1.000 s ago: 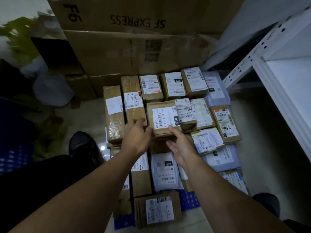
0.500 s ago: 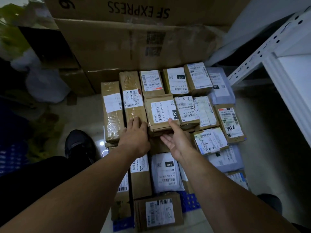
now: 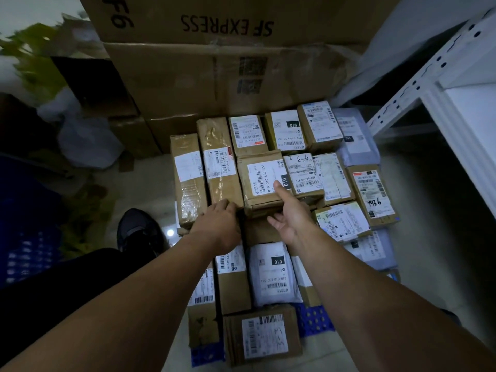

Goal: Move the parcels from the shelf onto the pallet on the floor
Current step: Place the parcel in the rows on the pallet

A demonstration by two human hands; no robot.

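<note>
Already crowded, the floor pallet [image 3: 314, 320] carries a brown parcel [image 3: 261, 181] laid atop others, touched by the spread right hand [image 3: 291, 216]; the left hand [image 3: 217, 224] grip cannot be told.
A slide off the uneven layer is risked on release. Large cartons [image 3: 214, 76] are stacked behind; a white shelf [image 3: 442, 89] is seen at right.

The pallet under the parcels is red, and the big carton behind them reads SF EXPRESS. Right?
Not quite: the pallet is blue, not red; the head view shows it peeking out at the near edge, beside the parcels. The big carton behind them does read SF EXPRESS.
</note>
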